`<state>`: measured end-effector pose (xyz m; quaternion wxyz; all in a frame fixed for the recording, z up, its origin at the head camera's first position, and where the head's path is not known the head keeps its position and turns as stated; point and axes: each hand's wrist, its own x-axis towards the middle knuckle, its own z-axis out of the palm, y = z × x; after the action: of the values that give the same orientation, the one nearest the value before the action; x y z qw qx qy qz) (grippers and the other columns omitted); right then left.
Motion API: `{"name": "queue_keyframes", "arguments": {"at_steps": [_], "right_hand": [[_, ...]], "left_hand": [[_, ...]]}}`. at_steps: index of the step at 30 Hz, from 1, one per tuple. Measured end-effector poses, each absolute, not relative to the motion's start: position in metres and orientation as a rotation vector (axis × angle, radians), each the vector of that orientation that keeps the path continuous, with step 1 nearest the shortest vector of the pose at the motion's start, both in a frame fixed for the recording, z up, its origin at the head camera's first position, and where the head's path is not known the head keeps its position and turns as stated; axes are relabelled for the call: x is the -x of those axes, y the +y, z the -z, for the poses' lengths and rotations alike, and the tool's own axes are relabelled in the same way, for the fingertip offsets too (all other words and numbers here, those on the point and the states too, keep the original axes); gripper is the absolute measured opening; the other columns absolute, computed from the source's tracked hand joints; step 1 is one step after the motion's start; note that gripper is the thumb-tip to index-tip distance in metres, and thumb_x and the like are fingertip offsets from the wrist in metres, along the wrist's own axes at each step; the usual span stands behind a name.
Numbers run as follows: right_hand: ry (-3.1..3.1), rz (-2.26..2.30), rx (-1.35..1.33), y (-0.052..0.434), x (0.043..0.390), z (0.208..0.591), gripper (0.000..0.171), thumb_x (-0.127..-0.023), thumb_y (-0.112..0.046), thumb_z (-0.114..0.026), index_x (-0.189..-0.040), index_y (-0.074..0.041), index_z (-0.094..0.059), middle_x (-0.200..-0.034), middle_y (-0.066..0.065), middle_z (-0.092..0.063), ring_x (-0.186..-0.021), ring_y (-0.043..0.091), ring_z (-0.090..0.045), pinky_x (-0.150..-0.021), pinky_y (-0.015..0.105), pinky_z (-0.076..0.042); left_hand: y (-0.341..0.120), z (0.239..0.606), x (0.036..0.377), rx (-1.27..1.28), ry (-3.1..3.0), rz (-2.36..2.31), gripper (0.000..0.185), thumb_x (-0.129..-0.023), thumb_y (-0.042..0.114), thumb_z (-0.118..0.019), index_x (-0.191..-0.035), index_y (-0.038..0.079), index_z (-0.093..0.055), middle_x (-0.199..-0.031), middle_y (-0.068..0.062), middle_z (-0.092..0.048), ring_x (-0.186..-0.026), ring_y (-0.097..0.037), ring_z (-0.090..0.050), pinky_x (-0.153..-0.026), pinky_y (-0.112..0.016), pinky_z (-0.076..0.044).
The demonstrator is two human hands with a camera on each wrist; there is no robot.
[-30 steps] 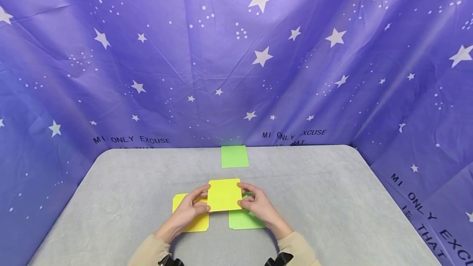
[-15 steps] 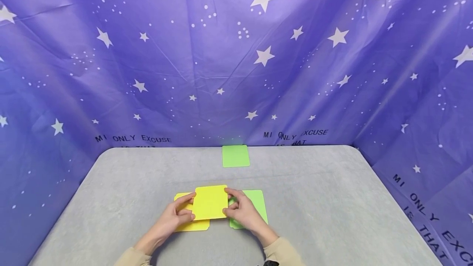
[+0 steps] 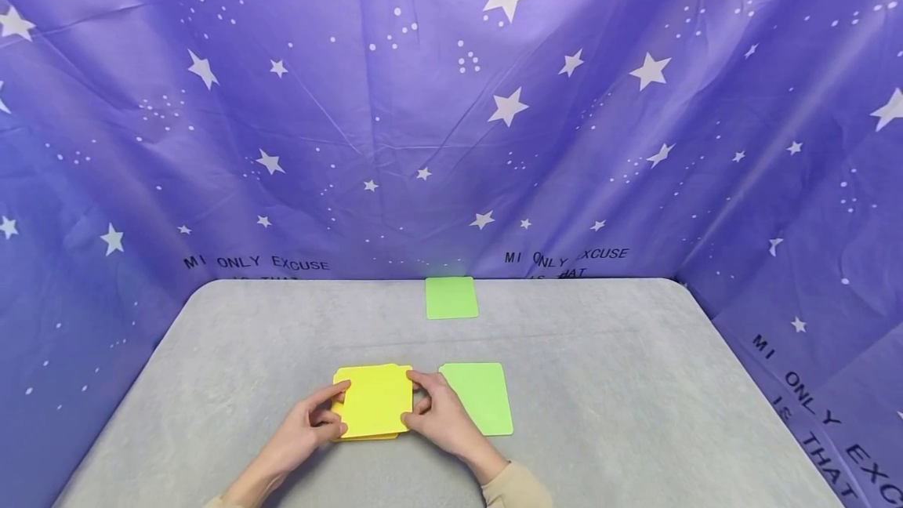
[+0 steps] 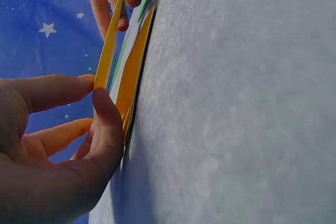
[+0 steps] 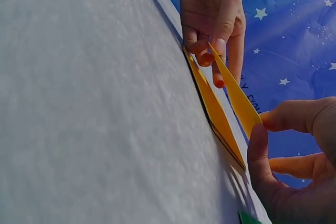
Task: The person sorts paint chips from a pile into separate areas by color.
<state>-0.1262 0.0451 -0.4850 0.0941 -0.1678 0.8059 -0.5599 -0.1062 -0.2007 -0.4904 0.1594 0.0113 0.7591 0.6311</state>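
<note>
Between my two hands is a thin square yellow card (image 3: 377, 402), held just above another yellow card (image 4: 135, 77) that lies on the table. My left hand (image 3: 303, 431) pinches its left edge between thumb and fingers. On the opposite edge, my right hand (image 3: 439, 418) pinches it the same way. In both wrist views a gap shows between the held card and the lower one. From the head view the held card covers most of the lower card. A green card (image 3: 480, 398) lies just right of my right hand.
Another green card (image 3: 451, 298) lies at the table's far edge. The grey table (image 3: 607, 398) has rounded back corners. A purple curtain (image 3: 423, 116) with white stars hangs behind it and along both sides.
Both hands have carried the yellow card left and toward me, lowering it from between the two near cards to over the yellow one. The near green card is now uncovered.
</note>
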Motion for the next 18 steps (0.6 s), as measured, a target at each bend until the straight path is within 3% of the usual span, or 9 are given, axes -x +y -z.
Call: {"name": "queue_keyframes", "arguments": {"at_steps": [18], "right_hand": [[2.412,1.654,0.53,0.025,0.126,0.491,0.056,-0.074,0.002,-0.076,-0.125,0.011,-0.055,-0.099,0.006,-0.051,-0.066,0.002,-0.053,-0.06,0.018,-0.045]], "left_hand": [[-0.216,0.492,0.1,0.053,2.209,-1.747,0.069,-0.08,-0.003,-0.068,-0.141,-0.013,-0.036,-0.121,-0.02,-0.048,-0.083,-0.023,-0.056,-0.062,-0.027,-0.048]]}}
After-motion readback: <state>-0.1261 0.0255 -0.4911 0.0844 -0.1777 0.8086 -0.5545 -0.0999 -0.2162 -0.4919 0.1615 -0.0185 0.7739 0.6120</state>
